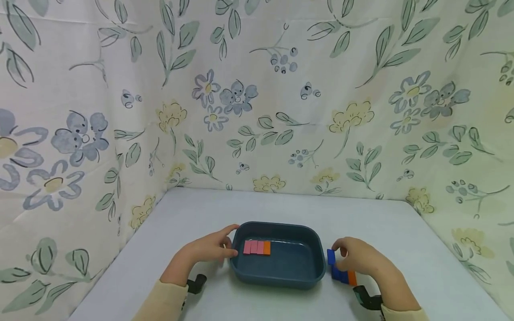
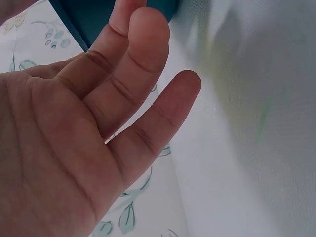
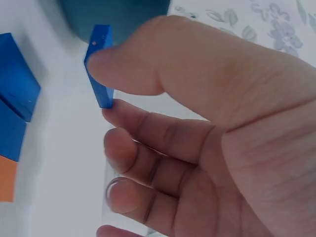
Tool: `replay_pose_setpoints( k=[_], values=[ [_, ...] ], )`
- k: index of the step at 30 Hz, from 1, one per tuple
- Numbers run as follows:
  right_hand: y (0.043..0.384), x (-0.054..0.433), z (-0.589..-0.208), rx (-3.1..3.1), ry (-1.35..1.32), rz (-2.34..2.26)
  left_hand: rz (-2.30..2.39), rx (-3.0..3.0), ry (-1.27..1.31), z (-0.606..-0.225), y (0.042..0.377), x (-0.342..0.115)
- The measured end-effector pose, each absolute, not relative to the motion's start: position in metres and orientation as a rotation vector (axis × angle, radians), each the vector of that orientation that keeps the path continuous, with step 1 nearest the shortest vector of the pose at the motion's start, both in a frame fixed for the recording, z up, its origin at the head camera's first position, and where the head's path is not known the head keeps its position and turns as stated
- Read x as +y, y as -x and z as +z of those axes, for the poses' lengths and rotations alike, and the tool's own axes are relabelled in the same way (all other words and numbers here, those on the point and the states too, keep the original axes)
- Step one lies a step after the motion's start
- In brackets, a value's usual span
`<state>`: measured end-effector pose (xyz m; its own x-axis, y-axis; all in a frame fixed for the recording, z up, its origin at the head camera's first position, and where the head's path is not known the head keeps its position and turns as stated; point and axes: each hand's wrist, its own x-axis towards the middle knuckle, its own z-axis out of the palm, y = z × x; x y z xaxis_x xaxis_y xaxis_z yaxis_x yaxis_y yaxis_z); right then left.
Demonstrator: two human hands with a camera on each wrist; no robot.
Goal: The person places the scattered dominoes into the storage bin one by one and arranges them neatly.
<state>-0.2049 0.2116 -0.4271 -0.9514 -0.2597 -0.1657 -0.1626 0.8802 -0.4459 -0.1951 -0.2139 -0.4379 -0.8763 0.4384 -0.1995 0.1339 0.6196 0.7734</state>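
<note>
The right hand [image 1: 359, 257] is pinching a blue block [image 3: 98, 69] between thumb and index fingertip, its other fingers curving loosely below; the block is standing upright just beside the right end of a dark teal tray [image 1: 295, 265]. Whether it is touching the counter [image 1: 241, 305], I cannot tell. The left hand [image 1: 209, 247] is spreading its fingers at the tray's left end, thumb and index finger resting against the rim. Near the right hand, more blue blocks [image 1: 339, 275] are lying side by side on the counter, with an orange block [image 1: 352, 278] ending their row. Inside the tray, toward its left end, pink blocks [image 1: 254, 247] are sitting in a row, a second orange block [image 1: 267, 248] adjoining them on the right. Pale sleeves [image 1: 162, 303] are covering the forearms. Behind the counter, a floral cloth [image 1: 261, 151] is hanging.
</note>
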Motion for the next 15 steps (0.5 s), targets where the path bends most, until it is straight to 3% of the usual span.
replay_pose_setpoints(
  k=[15],
  values=[
    [0.191, 0.206, -0.402, 3.015, 0.408, -0.654, 1.152, 2.475, -0.464, -0.441, 0.196, -0.215]
  ],
)
